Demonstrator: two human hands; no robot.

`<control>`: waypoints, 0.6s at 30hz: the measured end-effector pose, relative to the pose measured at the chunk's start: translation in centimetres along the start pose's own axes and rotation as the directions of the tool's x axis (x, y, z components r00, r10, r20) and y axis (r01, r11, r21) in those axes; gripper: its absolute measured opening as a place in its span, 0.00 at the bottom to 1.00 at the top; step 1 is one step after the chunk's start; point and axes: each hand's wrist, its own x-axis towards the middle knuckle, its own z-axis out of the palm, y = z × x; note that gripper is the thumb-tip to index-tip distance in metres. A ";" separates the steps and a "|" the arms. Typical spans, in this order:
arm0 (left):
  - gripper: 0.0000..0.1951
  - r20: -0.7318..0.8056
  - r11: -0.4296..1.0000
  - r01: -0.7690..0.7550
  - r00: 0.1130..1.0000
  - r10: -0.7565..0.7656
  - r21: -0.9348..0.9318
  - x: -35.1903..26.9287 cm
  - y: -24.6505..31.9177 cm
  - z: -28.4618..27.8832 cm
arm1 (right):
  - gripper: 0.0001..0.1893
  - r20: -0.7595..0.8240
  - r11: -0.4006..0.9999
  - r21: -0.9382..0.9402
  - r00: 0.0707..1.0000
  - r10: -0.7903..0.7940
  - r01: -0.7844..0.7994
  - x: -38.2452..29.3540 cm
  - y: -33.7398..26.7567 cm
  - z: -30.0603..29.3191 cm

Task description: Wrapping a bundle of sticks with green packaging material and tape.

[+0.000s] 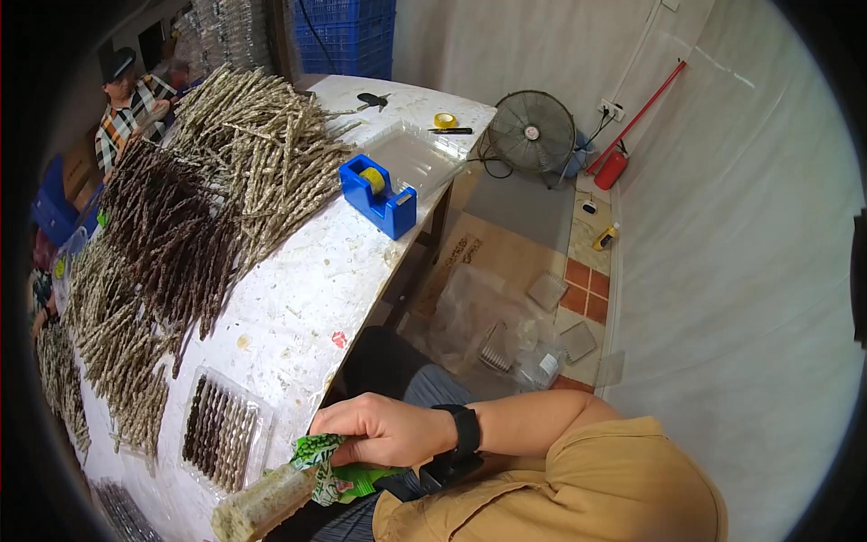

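My right hand (pixel 386 430), with a black band on its wrist, grips a green printed plastic wrapper (pixel 317 450) at the table's near edge. A thick, pale greenish bar (pixel 264 505), ridged along its sides, sticks out of the wrapper. My left hand is not visible. Left of the bar, a clear plastic tray (pixel 220 433) holds rows of dark to pale twisted strands. Large piles of pale twisted strands (pixel 271 142) and dark brown ones (pixel 166 223) cover the table's far left part. A blue tape dispenser (pixel 379 196) with a yellow roll stands near the edge.
An empty clear tray (pixel 413 159), a yellow tape roll (pixel 445 120) and a black cutter knife (pixel 452 131) lie at the table's corner. A floor fan (pixel 532 132) and a red fire extinguisher (pixel 611 169) stand beyond. Plastic bags (pixel 474 318) litter the floor. A person (pixel 125 112) is at the far left.
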 end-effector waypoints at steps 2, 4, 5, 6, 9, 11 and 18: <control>0.20 0.044 0.998 0.055 0.998 -0.054 -0.034 0.3 0.8 -0.6 | 0.09 0.026 1.000 0.005 0.999 0.020 -0.020 0.0 0.2 0.0; 0.19 0.019 0.999 0.036 0.999 -0.036 -0.016 0.2 0.7 -0.4 | 0.09 0.026 1.000 -0.007 1.000 -0.003 0.003 -0.1 0.3 0.2; 0.19 -0.005 1.000 0.017 1.000 -0.017 0.001 0.2 0.6 -0.4 | 0.09 0.028 1.000 -0.006 1.000 -0.003 0.003 0.0 0.3 0.3; 0.19 -0.005 1.000 0.017 1.000 -0.017 0.002 0.2 0.6 -0.4 | 0.08 0.025 1.000 -0.003 1.000 0.000 0.000 -0.1 0.2 0.3; 0.19 0.004 0.999 0.037 0.999 -0.037 -0.033 0.3 0.7 -0.5 | 0.08 0.023 1.000 0.008 1.000 0.008 -0.009 -0.1 0.2 0.6; 0.19 0.016 0.999 0.042 0.999 -0.041 -0.024 0.3 0.8 -0.5 | 0.08 0.022 1.000 0.016 1.000 0.014 -0.014 -0.2 0.1 0.6; 0.19 0.013 0.998 0.037 0.999 -0.037 -0.048 0.4 1.0 -0.7 | 0.09 0.031 1.000 0.003 0.999 0.022 -0.022 -0.3 0.7 0.9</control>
